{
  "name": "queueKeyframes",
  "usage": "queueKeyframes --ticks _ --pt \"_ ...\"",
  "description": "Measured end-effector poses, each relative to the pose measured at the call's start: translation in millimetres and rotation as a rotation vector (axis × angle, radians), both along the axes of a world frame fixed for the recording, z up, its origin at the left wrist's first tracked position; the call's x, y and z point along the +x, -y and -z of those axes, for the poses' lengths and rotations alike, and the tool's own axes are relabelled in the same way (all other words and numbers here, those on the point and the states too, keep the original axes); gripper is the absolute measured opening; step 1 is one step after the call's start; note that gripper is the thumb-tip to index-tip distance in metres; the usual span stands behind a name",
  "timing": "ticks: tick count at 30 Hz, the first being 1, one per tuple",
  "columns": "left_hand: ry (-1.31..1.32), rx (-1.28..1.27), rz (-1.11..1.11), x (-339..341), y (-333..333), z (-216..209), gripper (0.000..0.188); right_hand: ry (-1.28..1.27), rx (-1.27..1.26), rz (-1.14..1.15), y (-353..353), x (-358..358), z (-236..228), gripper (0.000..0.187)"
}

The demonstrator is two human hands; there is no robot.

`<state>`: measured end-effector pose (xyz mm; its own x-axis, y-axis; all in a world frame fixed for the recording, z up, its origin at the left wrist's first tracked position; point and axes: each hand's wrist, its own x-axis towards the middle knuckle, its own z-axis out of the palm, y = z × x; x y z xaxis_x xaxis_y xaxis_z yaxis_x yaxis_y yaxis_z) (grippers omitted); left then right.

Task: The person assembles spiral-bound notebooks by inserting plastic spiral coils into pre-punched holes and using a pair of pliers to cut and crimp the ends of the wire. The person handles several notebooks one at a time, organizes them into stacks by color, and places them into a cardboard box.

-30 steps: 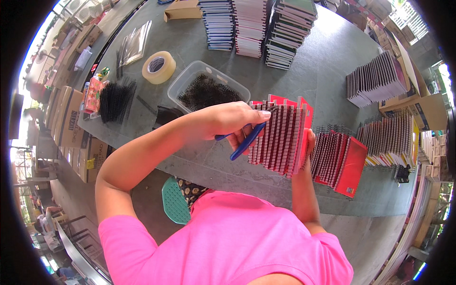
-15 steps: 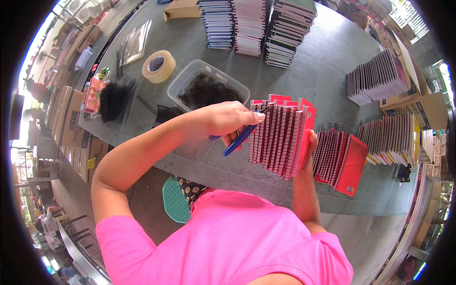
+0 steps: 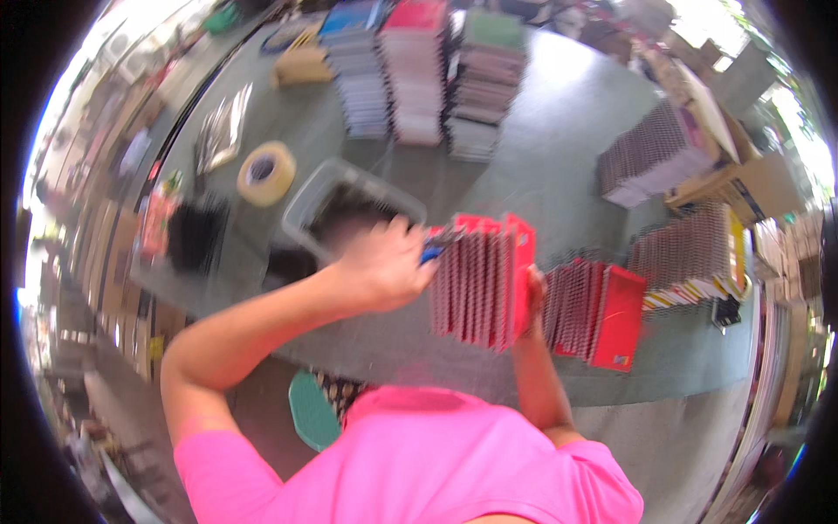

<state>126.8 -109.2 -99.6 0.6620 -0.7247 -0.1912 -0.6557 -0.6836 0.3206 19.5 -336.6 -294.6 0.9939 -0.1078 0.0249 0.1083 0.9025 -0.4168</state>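
My left hand (image 3: 384, 266) is closed around blue-handled pliers (image 3: 431, 254), their metal jaws by the top left edge of a bundle of red spiral notebooks (image 3: 476, 288). My right hand (image 3: 533, 301) grips this bundle from its right side, with the coil-bound edges facing me and a red cover on the right. Motion blur hides the exact finger positions and whether the jaws touch a coil. Just right of that hand, more red spiral notebooks (image 3: 587, 310) lean together on the table. Left of the bundle is a clear plastic tub (image 3: 301, 210) holding a dark tangle of coils (image 3: 349, 223).
Tall notebook stacks (image 3: 412, 83) rise at the back. More spiral notebooks (image 3: 650, 157) and a yellow-edged row (image 3: 685, 253) stand at the right beside cardboard boxes (image 3: 742, 196). A tape roll (image 3: 267, 174) and black coils (image 3: 197, 236) lie left. A green stool (image 3: 312, 410) sits below.
My left hand with the pliers has drawn slightly left and lower, its fingers now more raised. The bundle is still in my right hand. The whole view has shifted and blurred.
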Motion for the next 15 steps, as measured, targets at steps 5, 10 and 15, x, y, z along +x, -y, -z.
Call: queueKeyframes --ticks 5,10,15 --pt "-0.39 -0.303 0.034 8 -29 -4 0.045 -0.106 0.19 -0.192 -19 17 -38 0.053" --pt "-0.76 -0.443 -0.114 -25 -33 10 0.052 -0.014 0.287 -0.117 -18 20 -58 0.062" --pt "-0.716 -0.359 -0.23 -14 -33 -16 0.04 -0.009 0.263 -0.061 -11 14 -46 0.066"
